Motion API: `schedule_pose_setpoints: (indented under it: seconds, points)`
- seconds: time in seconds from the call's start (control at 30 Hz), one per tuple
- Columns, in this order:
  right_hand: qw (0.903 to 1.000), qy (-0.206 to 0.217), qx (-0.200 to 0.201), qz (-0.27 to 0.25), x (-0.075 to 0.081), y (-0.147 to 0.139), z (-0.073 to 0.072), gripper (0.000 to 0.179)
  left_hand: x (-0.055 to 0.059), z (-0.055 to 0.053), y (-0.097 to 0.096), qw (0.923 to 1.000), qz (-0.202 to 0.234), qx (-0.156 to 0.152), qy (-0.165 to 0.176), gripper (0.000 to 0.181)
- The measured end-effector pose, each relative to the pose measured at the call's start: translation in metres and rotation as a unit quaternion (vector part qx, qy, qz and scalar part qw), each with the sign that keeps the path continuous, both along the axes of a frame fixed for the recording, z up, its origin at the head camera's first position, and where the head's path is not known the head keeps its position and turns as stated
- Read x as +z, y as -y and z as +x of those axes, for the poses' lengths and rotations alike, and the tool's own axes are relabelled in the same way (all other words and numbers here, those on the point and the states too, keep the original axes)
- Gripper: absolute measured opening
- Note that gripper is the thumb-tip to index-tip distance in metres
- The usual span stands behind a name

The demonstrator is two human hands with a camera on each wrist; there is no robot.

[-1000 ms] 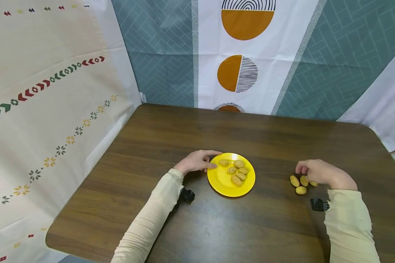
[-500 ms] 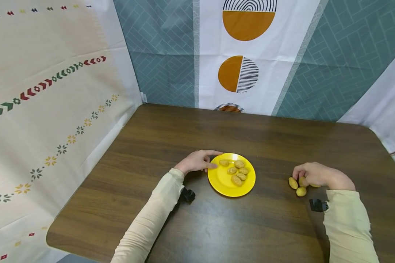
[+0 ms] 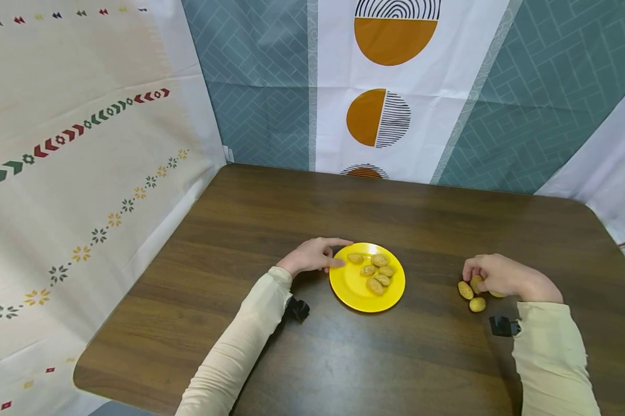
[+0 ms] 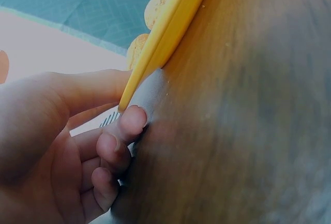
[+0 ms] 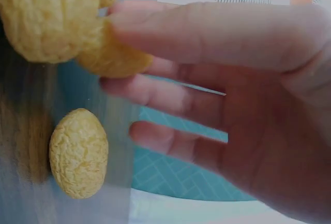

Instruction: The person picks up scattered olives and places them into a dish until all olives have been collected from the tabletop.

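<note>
My left hand [image 3: 309,255] holds the left rim of a round yellow plate [image 3: 349,292]. In the left wrist view its thumb [image 4: 98,87] lies over the plate's upper side, with curled fingers below the rim. Several small, wrinkled yellow potatoes [image 3: 375,286] lie on the plate. Toward the right of the table, my right hand [image 3: 510,277] pinches one potato [image 5: 115,56] between thumb and fingertips. Close around it are other potatoes: one to the left [image 3: 465,290], one nearer me [image 3: 477,304], and one partly hidden under the hand [image 3: 497,294].
The brown wooden table [image 3: 395,358] has rounded corners. Patterned cloths hang behind it [image 3: 260,86] and along its left side [image 3: 84,173]. A small black camera [image 3: 297,309] sits at the left wrist, another black camera [image 3: 503,325] at the right.
My right hand has shifted slightly left over the potatoes, and its thumb and fingers have closed on one. My left hand and the plate stay in place.
</note>
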State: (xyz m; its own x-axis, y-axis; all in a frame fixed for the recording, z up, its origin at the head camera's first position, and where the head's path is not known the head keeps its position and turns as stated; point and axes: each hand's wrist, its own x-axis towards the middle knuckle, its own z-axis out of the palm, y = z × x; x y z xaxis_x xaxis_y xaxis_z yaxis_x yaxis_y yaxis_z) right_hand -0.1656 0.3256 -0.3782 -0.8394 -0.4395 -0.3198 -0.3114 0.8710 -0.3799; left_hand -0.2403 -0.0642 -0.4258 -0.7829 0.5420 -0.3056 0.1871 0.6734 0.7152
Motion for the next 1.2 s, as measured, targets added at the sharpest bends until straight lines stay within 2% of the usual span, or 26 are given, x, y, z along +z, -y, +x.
schedule_pose_setpoints:
  seconds: [0.17,0.37,0.5,0.73,0.9,1.2]
  points:
    - [0.9972,-0.075,0.010,0.005,0.001,0.001,0.001,0.015,-0.001,0.001,0.000,1.0000,0.003,-0.004,0.001,0.054]
    - [0.9881,-0.152,-0.023,0.007,0.007,0.006,0.002,0.019,-0.001,0.000,-0.001,1.0000,0.003,-0.003,0.002,0.054]
    - [0.9765,-0.211,-0.043,0.007,0.010,0.008,0.002,0.021,-0.001,0.000,0.000,1.0000,0.002,-0.004,0.000,0.054]
    - [0.9469,-0.313,-0.069,-0.030,0.013,0.012,0.001,0.025,0.001,0.000,0.002,1.0000,0.003,0.002,-0.004,0.054]
    - [0.9385,-0.332,-0.079,-0.052,0.014,0.013,0.000,0.028,0.000,0.000,0.001,1.0000,0.002,-0.002,-0.006,0.054]
    - [0.9406,-0.311,-0.117,-0.070,0.016,0.015,0.002,0.027,0.000,0.000,0.000,1.0000,0.002,0.000,-0.003,0.054]
